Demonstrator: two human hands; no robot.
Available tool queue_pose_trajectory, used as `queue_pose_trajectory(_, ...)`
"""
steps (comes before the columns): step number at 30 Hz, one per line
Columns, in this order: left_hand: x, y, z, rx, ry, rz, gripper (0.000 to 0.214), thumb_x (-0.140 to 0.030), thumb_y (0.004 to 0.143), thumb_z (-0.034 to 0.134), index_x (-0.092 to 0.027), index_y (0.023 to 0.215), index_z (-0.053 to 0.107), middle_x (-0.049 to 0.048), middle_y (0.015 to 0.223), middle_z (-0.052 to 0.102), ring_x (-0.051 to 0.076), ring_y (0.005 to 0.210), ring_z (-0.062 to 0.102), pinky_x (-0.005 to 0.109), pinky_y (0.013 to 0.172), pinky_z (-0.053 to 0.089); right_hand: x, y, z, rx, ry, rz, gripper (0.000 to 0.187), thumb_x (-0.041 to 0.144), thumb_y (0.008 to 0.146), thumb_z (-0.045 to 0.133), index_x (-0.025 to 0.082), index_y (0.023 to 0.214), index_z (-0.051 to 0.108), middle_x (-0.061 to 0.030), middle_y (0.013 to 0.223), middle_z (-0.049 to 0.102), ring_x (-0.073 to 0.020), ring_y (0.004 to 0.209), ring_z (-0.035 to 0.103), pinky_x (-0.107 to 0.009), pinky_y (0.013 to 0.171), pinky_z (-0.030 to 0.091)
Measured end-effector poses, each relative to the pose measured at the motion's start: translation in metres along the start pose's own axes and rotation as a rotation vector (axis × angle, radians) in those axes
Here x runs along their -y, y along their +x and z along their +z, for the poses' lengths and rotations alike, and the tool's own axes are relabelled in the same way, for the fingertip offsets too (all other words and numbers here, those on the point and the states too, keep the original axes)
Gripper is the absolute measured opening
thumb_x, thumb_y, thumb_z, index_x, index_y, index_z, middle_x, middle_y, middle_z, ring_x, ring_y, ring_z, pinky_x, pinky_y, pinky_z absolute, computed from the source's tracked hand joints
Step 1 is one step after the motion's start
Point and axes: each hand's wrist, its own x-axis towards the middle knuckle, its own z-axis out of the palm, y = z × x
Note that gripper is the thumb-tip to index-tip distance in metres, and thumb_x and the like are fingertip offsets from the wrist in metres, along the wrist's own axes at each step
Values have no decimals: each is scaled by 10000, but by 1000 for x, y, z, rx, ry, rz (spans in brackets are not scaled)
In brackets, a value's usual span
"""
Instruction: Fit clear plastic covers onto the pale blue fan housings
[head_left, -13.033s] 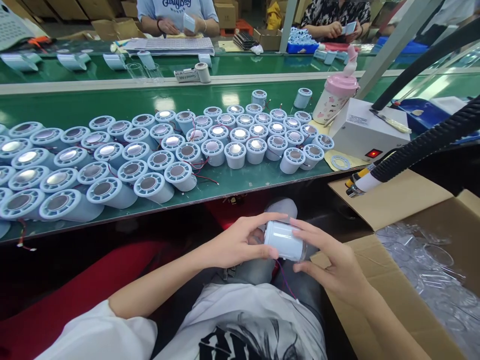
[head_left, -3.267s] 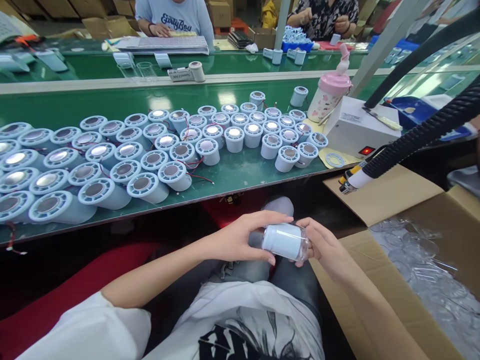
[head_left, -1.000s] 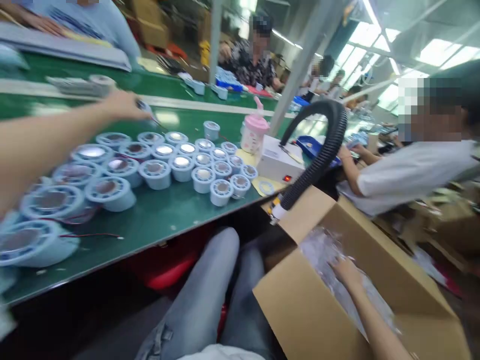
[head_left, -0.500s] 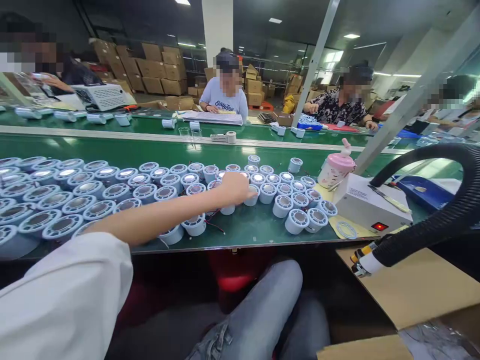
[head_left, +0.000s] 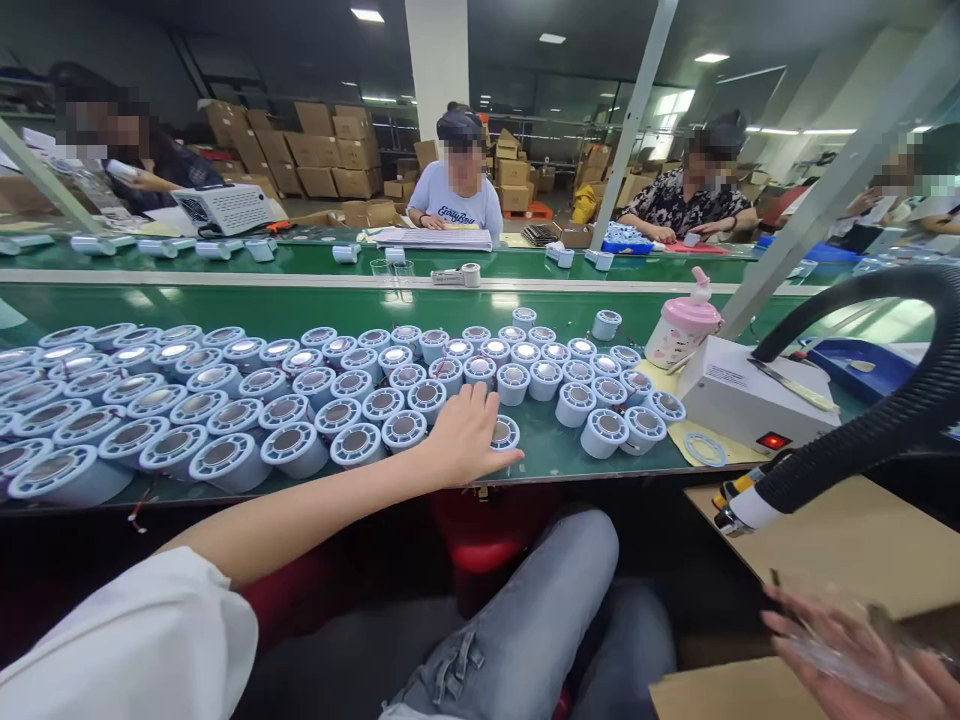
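Observation:
My left hand [head_left: 466, 437] reaches across the front of the bench with fingers spread and thumb stretched out to the right. Between thumb and fingers stands a light-blue round motor housing [head_left: 505, 432], partly covered by the hand; whether it is gripped does not show. At the lower right my right hand [head_left: 862, 640] is smeared by motion over an open carton. It is closed on a clear plastic piece [head_left: 844, 665] whose exact kind is unclear. Rows of similar motor housings [head_left: 290, 440], round tops upward, fill the bench to the left, with a smaller cluster at right.
A grey-white box with a red lit switch [head_left: 772, 441] and a black flexible hose [head_left: 885, 390] stands at right. Beside it are a pink-lidded cup [head_left: 684, 330] and a blue ring [head_left: 706, 449]. The carton [head_left: 832, 540] sits below. Co-workers sit across the green conveyor [head_left: 315, 300].
My left hand has come back toward the bench's front edge, and its fingers have spread. My right hand has entered at the lower right with clear plastic. The view has shifted slightly.

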Motion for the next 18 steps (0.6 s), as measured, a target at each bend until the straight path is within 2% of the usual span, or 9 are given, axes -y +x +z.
queue_pose_trajectory(1,-1,1,4,3,-43,-47,539,-552,753,578,-81,1004,502,234,1091,526,398,1058,472,493,885,369,6,-4,15,51,111,42,557,746,754,309,402,1014,662,-230,1186,605,-433,1068,597,-606,831,469)
queue_pose_trajectory(2,-2,3,7,19,-97,-79,550,-565,739,586,-80,985,500,235,1044,545,405,1022,498,492,849,385,13,-9,31,119,151,56,452,706,711,475,352,902,682,-194,1128,641,-433,1001,635,-608,858,480)
queue_pose_trajectory(3,-3,4,10,43,-161,-95,529,-553,730,598,-89,964,499,219,998,563,395,980,526,476,817,401,20,-14,47,196,128,39,426,673,701,540,307,861,686,-168,1081,660,-416,956,656,-603,852,497)
queue_pose_trajectory(5,-6,4,14,100,-323,-83,474,-506,737,593,-117,985,484,164,951,583,342,911,569,430,778,424,34,-25,74,305,-55,-99,397,581,809,514,285,1027,663,-135,1122,639,-357,1010,640,-546,867,516)
queue_pose_trajectory(7,-12,0,18,175,-525,-47,500,-453,729,593,-151,1092,429,114,990,583,273,878,587,376,758,448,44,-37,96,340,-308,-335,382,445,897,472,309,1246,550,-112,1267,538,-310,1142,566,-498,930,493)
queue_pose_trajectory(9,-22,-7,24,286,-746,-20,597,-414,706,583,-177,1194,334,84,1042,575,213,862,594,321,725,477,49,-46,115,330,-566,-576,428,347,920,461,334,1348,453,-104,1340,431,-288,1206,504,-477,961,473)
queue_pose_trajectory(11,-35,-14,32,419,-931,1,580,-424,715,514,-170,1199,317,79,1036,578,183,846,600,290,687,498,53,-52,130,278,-773,-748,473,290,907,481,329,1376,430,-117,1319,397,-295,1185,497,-475,928,491)
queue_pose_trajectory(15,-53,-21,54,808,-1353,-77,493,-567,773,379,-140,1003,463,71,818,588,148,636,583,238,503,460,59,-54,148,120,-1014,-929,524,207,843,535,293,1357,477,-136,1238,405,-309,1045,517,-476,811,526)
queue_pose_trajectory(18,-53,-18,66,940,-1513,-151,479,-605,757,489,-168,952,470,23,707,555,98,486,502,152,355,303,64,-55,145,138,-1007,-900,564,192,812,558,289,1360,469,-127,1239,402,-296,1037,511,-463,823,524)
